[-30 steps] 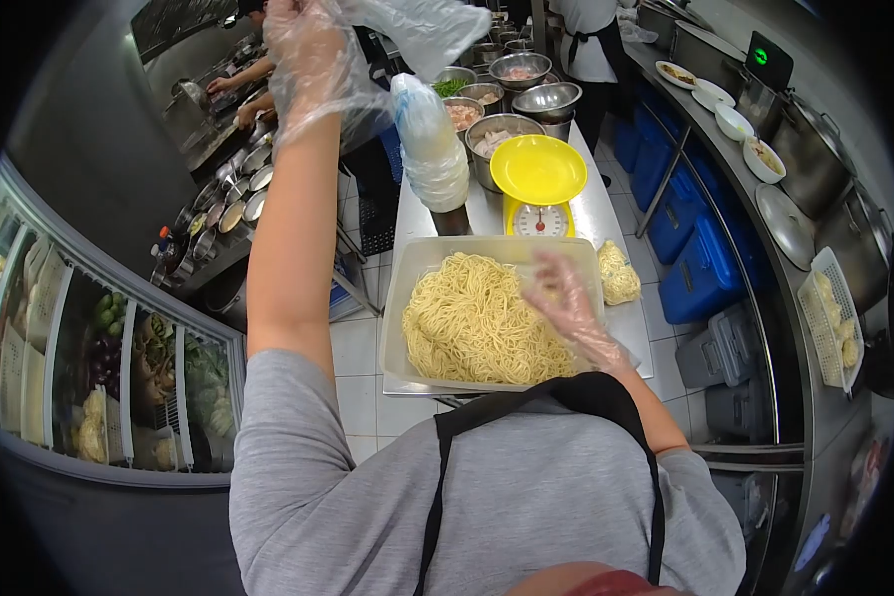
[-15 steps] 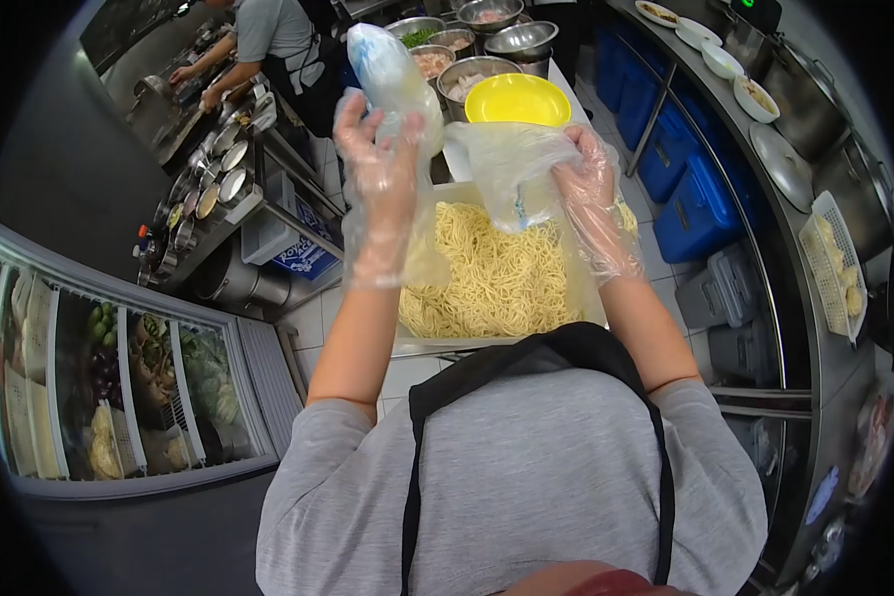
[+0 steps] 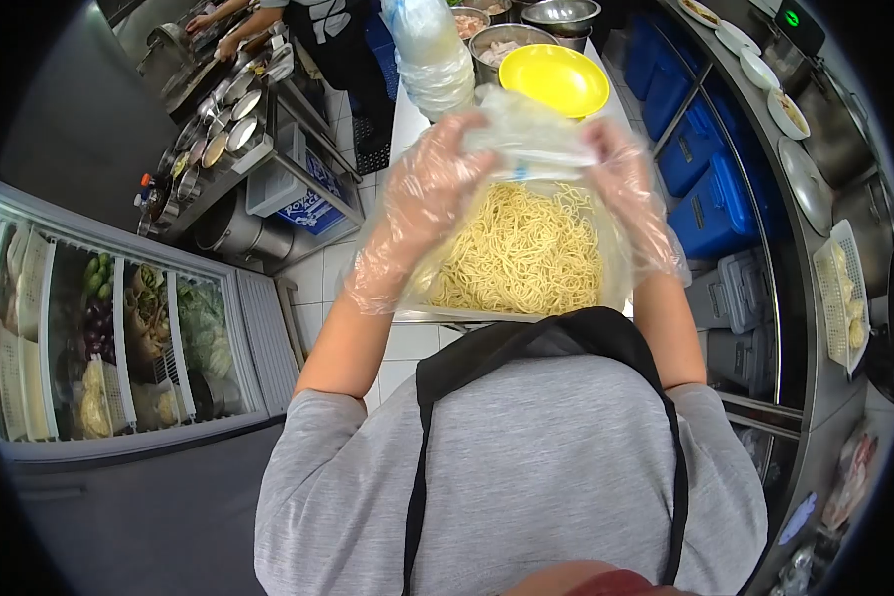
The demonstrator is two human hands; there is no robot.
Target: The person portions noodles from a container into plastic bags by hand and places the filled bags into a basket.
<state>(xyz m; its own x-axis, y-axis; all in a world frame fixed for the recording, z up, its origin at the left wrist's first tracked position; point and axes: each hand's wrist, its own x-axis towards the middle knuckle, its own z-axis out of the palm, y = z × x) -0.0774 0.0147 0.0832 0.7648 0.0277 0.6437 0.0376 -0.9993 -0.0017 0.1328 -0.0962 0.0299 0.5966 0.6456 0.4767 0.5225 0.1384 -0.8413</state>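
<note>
Both my hands wear clear plastic gloves. In front of me a clear plastic bag (image 3: 536,139) stretches between them, above the tray. My left hand (image 3: 429,189) has its fingers closed at the bag's left side, and my right hand (image 3: 626,169) pinches the right side; its fingertips are blurred. Below the bag, a pale tray (image 3: 467,314) holds a heap of yellow noodles (image 3: 526,248). Just beyond my left hand stands a tall bundle of clear plastic bags (image 3: 429,65).
A yellow plate (image 3: 554,81) and metal bowls (image 3: 560,15) with raw meat stand behind the tray. Blue bins (image 3: 710,204) line the right. A glass-topped fridge (image 3: 119,338) is at left. Another person (image 3: 338,70) works at the back left.
My left hand has moved away from the bag bundle, right and down to the bag in my right hand. The bag is now spread between both hands. The view has shifted slightly.
</note>
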